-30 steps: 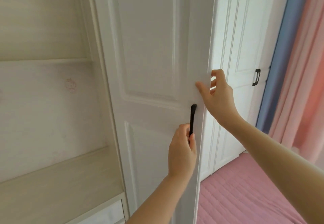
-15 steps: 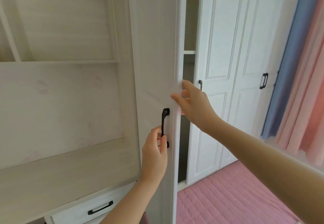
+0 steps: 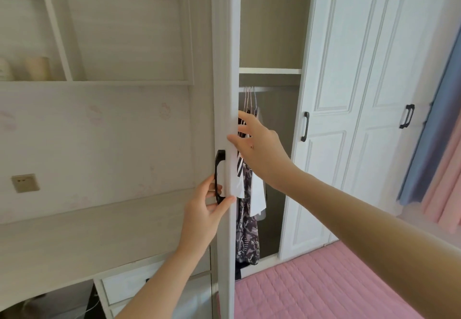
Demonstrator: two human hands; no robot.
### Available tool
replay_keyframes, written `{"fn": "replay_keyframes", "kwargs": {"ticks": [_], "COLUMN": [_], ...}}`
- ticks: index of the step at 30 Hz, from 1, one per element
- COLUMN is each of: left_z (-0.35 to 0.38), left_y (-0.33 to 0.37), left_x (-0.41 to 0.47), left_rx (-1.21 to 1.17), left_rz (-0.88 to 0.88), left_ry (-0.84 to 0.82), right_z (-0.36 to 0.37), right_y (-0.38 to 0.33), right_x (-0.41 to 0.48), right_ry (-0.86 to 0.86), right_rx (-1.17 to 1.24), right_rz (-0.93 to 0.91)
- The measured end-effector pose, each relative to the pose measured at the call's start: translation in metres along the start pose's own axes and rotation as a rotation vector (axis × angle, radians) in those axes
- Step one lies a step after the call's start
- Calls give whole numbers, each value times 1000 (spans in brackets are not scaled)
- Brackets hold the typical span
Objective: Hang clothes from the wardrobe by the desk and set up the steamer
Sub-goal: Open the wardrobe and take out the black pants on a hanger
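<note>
The white wardrobe door stands open, seen edge-on in the middle. My left hand grips its black handle from the left side. My right hand is spread, fingers resting on the door's inner edge, in front of the opening. Inside, several garments hang on hangers from a rail: a dark patterned one, white ones and a striped one. No steamer is in view.
A white desk with a drawer lies at lower left, shelves above it. A wall socket sits behind the desk. Closed wardrobe doors stand right of the opening. A pink quilted bed is below, blue and pink curtains at right.
The door has swung open toward me and to the left, uncovering the hanging clothes. My left hand stayed on the handle; my right hand followed the door's edge.
</note>
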State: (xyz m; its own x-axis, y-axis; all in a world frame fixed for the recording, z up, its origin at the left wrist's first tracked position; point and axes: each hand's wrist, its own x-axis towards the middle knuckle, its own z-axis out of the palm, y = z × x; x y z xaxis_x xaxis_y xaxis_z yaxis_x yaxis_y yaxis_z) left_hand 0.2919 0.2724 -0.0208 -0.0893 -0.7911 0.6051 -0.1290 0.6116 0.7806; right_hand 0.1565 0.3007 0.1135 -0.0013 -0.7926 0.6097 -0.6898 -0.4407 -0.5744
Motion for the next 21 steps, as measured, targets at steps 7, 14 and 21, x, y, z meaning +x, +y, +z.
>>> {"fn": "replay_keyframes", "kwargs": {"ticks": [7,14,21], "left_z": [5,16,32], "left_y": [2,8,20], "left_x": [-3,-16,-25], "left_rx": [59,134,208], "left_rz": [8,-76,-132], "left_ry": [31,129,279], "right_z": [-6,-12,-36], "right_y": [7,20,45], "right_x": [-1,-7,-14], "right_ry": [-55,-119,-164], "right_rx": [-43,-375,-563], "right_rz": [-36,-197,-270]}}
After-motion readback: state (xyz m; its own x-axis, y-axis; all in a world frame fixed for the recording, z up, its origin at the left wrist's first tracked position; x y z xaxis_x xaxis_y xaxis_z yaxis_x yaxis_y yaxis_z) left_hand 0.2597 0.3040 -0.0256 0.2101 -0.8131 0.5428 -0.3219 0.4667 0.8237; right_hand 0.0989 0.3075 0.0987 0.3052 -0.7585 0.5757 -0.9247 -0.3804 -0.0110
